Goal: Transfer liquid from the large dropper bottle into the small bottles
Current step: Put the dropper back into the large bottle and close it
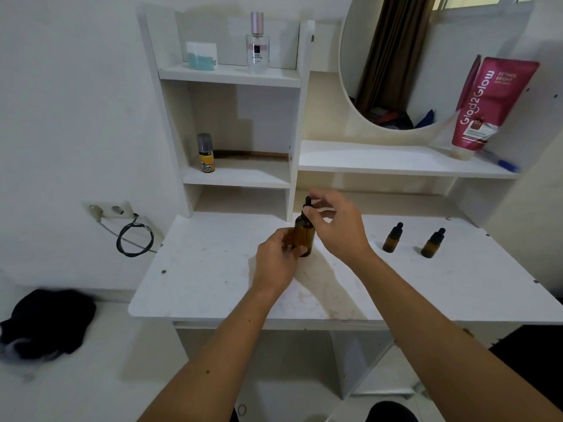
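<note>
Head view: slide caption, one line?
Left hand steadies large dropper bottle; right hand pinches its cap; two small bottles wait.

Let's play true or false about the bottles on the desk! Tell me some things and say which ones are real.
1. The left hand holds the big brown bottle. True.
2. The right hand pinches the bottle's dropper cap. True.
3. Three small bottles stand on the desk. False: only two, the nearer small bottle and the farther small bottle.
4. The small bottles have their caps off. False: both are capped.
</note>
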